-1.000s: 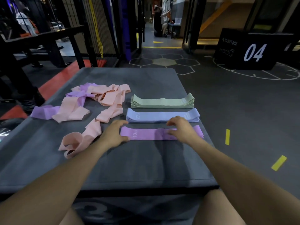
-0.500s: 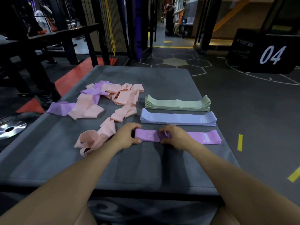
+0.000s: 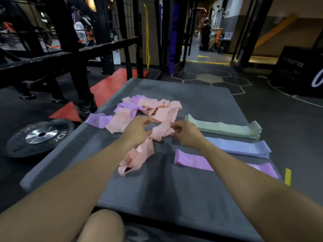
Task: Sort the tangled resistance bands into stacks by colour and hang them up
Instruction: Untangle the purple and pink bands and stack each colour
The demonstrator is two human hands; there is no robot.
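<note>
My left hand (image 3: pixel 138 131) and right hand (image 3: pixel 186 132) are both over the tangled pile (image 3: pixel 148 112) of pink and purple bands, mid-left on the grey padded box top (image 3: pixel 174 189). Fingers on both are loosely curled at a pink band (image 3: pixel 161 131) — blurred, so I cannot tell if either actually grips it. Another pink loop (image 3: pixel 135 159) lies nearer me. To the right sit three flat rows: green stack (image 3: pixel 225 128), blue stack (image 3: pixel 244 147), purple band (image 3: pixel 190 160) — their right ends close to the box's right edge. Bare grey surface in front, near edge free. A weight plate (image 3: pixel 41 135) lies on the floor at left.
</note>
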